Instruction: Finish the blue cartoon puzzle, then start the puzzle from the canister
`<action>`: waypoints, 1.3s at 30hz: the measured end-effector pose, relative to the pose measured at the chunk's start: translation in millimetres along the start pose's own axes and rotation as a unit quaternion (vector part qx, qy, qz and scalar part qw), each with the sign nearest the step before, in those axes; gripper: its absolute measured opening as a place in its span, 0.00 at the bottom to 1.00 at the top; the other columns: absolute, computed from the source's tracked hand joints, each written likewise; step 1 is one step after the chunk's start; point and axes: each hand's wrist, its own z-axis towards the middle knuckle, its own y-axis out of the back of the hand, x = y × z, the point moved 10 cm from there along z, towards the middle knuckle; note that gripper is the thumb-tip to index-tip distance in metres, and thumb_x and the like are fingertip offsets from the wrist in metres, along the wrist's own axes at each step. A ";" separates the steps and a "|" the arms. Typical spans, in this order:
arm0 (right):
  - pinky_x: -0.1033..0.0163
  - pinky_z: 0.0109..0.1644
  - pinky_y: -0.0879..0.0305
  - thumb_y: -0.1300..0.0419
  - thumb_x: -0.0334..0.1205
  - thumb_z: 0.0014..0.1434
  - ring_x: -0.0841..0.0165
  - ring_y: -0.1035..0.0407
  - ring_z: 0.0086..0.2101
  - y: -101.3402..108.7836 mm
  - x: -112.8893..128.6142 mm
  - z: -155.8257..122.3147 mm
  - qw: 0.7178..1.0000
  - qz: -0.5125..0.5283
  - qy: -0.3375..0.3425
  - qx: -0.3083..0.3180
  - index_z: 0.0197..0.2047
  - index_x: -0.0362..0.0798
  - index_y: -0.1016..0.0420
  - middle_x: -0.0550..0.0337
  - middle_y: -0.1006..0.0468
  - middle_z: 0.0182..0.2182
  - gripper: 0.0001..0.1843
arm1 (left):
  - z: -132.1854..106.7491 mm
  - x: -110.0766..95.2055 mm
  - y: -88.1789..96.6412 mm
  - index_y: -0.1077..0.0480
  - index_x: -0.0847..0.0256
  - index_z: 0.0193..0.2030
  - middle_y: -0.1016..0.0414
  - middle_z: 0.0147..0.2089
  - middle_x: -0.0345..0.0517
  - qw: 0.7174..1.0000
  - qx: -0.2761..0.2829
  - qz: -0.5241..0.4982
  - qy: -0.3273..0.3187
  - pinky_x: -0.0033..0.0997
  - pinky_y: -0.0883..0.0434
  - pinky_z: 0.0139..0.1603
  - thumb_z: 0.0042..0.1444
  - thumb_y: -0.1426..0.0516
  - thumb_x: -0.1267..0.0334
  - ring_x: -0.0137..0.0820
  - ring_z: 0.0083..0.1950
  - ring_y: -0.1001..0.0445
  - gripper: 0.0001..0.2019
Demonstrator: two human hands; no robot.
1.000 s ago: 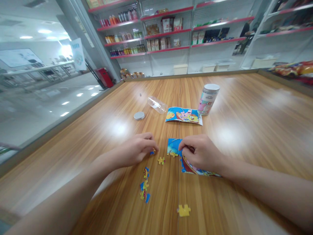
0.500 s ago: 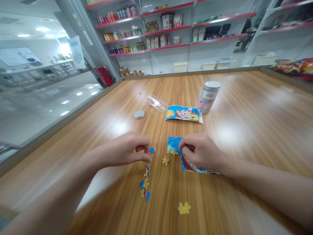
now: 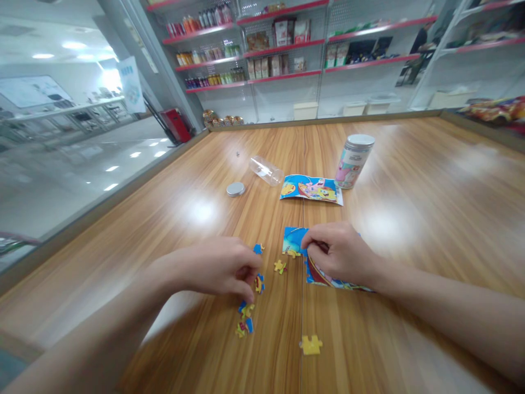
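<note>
Here's the left hand, thumb and fingers parted, right beside a red-and-blue piece among the loose pieces! The right hand sits curled over the partly joined puzzle on the table; whether it pinches anything, I can't tell. Beyond, a picture sheet lies by a standing can.
</note>
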 end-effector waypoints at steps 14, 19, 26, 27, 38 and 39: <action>0.69 0.30 0.42 0.43 0.26 0.52 0.74 0.33 0.23 -0.3 0.8 -1.0 1.000 0.000 -0.001 0.002 0.29 0.45 0.22 0.63 0.22 0.24 0.10 | 0.7 4.0 4.2 0.27 0.60 0.28 0.27 0.25 0.37 0.999 -0.032 0.018 0.024 0.25 0.43 0.27 0.55 0.33 0.48 0.26 0.27 0.30 0.18; 0.68 0.30 0.42 0.44 0.26 0.52 0.74 0.33 0.23 -0.1 0.7 -0.7 1.000 -0.004 0.001 0.000 0.29 0.46 0.22 0.63 0.23 0.23 0.10 | -0.4 -4.7 1.0 0.25 0.59 0.32 0.24 0.28 0.36 1.000 -0.015 0.006 -0.008 0.24 0.39 0.29 0.56 0.32 0.56 0.27 0.30 0.26 0.10; 0.68 0.30 0.41 0.44 0.27 0.53 0.73 0.32 0.24 0.3 10.1 -1.6 0.999 -0.018 0.035 0.004 0.30 0.45 0.22 0.61 0.23 0.24 0.10 | -3.5 -20.6 7.1 0.24 0.58 0.37 0.21 0.32 0.37 0.997 -0.012 -0.046 -0.060 0.23 0.34 0.35 0.62 0.38 0.67 0.26 0.34 0.24 0.02; 0.68 0.30 0.41 0.45 0.27 0.53 0.73 0.32 0.24 0.2 11.4 -1.7 0.999 -0.019 0.040 0.005 0.31 0.45 0.22 0.61 0.23 0.24 0.10 | -3.6 -22.7 1.5 0.23 0.57 0.37 0.22 0.31 0.37 0.997 0.014 -0.055 -0.060 0.22 0.35 0.33 0.61 0.36 0.67 0.26 0.32 0.25 0.01; 0.68 0.30 0.42 0.45 0.27 0.53 0.73 0.34 0.23 -0.1 12.4 -0.6 0.999 -0.019 0.040 0.003 0.30 0.45 0.22 0.62 0.24 0.23 0.10 | 9.5 -59.9 -22.2 0.25 0.58 0.37 0.20 0.32 0.40 0.985 -0.030 -0.022 -0.167 0.27 0.32 0.34 0.62 0.37 0.66 0.29 0.34 0.23 0.02; 0.68 0.30 0.42 0.45 0.27 0.54 0.73 0.33 0.23 -0.3 12.3 -0.6 0.999 -0.019 0.040 0.003 0.30 0.45 0.22 0.61 0.24 0.23 0.10 | 10.2 -60.8 -21.7 0.25 0.59 0.37 0.21 0.33 0.40 0.984 -0.042 -0.013 -0.171 0.28 0.32 0.34 0.63 0.38 0.64 0.30 0.34 0.23 0.03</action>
